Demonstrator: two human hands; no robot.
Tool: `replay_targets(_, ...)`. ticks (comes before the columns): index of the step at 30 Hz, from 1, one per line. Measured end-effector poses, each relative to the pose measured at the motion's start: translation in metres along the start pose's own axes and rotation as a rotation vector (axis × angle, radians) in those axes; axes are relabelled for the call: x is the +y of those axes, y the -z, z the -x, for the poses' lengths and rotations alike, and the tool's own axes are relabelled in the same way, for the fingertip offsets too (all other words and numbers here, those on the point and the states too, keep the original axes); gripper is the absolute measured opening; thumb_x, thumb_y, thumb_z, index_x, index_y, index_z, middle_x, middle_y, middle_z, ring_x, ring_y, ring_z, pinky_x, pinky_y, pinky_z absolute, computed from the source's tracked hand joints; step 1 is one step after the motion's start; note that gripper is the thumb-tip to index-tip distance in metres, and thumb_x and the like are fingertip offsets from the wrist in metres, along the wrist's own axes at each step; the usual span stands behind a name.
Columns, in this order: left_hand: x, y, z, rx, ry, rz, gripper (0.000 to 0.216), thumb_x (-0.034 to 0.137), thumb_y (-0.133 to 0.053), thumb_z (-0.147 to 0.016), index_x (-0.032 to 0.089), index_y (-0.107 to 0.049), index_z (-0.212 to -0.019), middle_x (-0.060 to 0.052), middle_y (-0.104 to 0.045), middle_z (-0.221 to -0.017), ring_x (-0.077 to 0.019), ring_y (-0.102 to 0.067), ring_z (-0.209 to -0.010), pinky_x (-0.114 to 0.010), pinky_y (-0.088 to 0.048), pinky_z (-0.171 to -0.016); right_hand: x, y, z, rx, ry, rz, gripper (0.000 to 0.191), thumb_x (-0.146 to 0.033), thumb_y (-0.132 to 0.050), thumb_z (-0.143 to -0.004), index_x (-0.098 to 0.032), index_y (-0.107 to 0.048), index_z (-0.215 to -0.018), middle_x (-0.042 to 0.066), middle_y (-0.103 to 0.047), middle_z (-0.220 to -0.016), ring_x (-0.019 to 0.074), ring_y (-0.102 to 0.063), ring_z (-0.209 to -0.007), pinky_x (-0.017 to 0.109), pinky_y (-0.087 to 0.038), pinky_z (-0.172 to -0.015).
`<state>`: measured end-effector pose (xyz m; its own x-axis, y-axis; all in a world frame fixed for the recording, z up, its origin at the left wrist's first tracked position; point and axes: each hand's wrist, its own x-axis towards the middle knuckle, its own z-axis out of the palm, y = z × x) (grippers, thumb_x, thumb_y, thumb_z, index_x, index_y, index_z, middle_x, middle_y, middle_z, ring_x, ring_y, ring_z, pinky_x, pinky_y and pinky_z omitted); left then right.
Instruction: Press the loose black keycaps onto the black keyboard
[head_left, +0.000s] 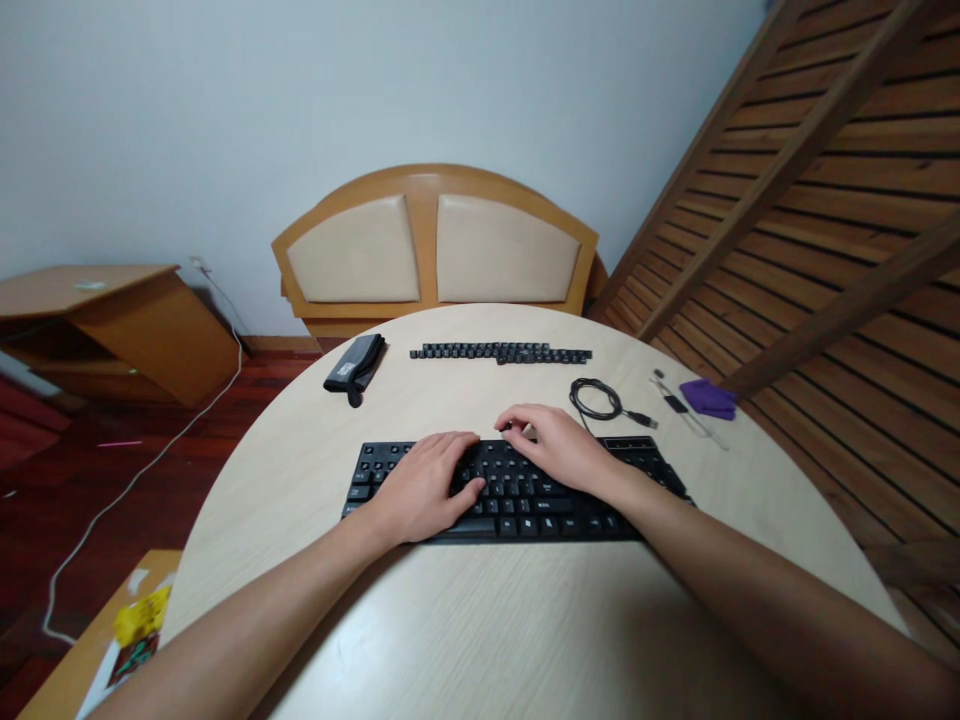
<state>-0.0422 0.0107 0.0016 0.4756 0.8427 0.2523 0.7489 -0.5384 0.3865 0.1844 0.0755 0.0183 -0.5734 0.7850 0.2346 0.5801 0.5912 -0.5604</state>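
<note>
A black keyboard (517, 525) lies on the round pale table in front of me. In its upper rows, bare key sockets show where caps are off. My left hand (424, 485) rests flat on the keyboard's left half, fingers stretched out and thumb apart. Over the upper edge, my right hand (551, 445) pinches a small black keycap (505, 428) between thumb and fingers; it is partly hidden. Farther back, several loose keycaps (480, 351) are lined up in rows. A coiled black USB cable (596, 398) lies behind the keyboard, right of centre.
On the table (480, 620) are a folded black pouch (355, 364) at the back left, a purple cloth (709, 398) and a thin wire tool (694, 420) at the right. A headboard (427, 240) stands behind; a slatted wooden screen (810, 200) leans at the right.
</note>
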Motion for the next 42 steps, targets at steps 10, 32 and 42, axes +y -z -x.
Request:
replay_targets(10, 0.012, 0.003, -0.002, 0.065, -0.002, 0.162, 0.027, 0.03, -0.059, -0.094, 0.021, -0.061, -0.119, -0.007, -0.07, -0.118, -0.0238, -0.065, -0.109, -0.041, -0.05, -0.098, -0.012, -0.02, 0.038, 0.056, 0.153, -0.254, 0.02, -0.016, -0.058, -0.093, -0.023, -0.068, -0.108, 0.004, -0.073, -0.102, 0.0187, -0.065, -0.098, 0.034, -0.05, -0.089)
replay_targets(32, 0.013, 0.0, -0.001, 0.037, 0.003, 0.267, 0.03, 0.026, -0.06, -0.093, 0.023, -0.058, -0.123, -0.007, -0.067, -0.12, -0.0234, -0.059, -0.114, -0.042, -0.046, -0.102, -0.007, -0.022, 0.036, 0.102, 0.123, -0.201, 0.013, -0.021, -0.061, -0.094, -0.022, -0.067, -0.106, 0.005, -0.071, -0.103, 0.0204, -0.065, -0.1, 0.036, -0.05, -0.091)
replay_targets(42, 0.017, 0.001, 0.002, 0.011, -0.041, 0.104, 0.029, 0.024, -0.058, -0.092, 0.02, -0.054, -0.121, -0.01, -0.062, -0.126, -0.0258, -0.055, -0.121, -0.045, -0.045, -0.105, -0.006, -0.023, 0.034, 0.057, 0.117, -0.135, 0.013, -0.023, -0.064, -0.092, -0.022, -0.069, -0.103, 0.007, -0.072, -0.102, 0.0222, -0.063, -0.102, 0.04, -0.049, -0.092)
